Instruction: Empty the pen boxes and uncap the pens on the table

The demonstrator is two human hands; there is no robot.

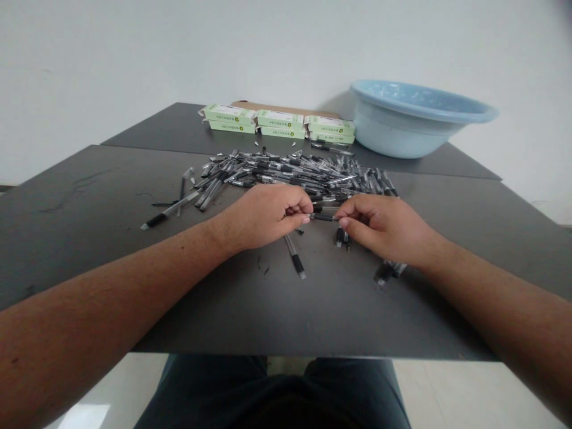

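Observation:
Between my two hands lies one pen (324, 217) with a black grip, level and pointing sideways. The fingertips of my left hand (274, 214) pinch its left end, and those of my right hand (379, 223) pinch its right end. Just behind the hands spreads a large heap of clear and black pens (286, 170). A single loose pen (295, 256) lies in front of my left hand. Some more pens (388, 271) stick out from beneath my right hand, partly hidden by it. What the fingertips cover of the held pen cannot be seen.
Green and white boxes (280, 124) stand stacked in a row at the back. A wide light-blue basin (397, 128) rests at the back right. On the dark table (214, 322), another pen (165, 215) and small black ink marks lie to the left of the heap.

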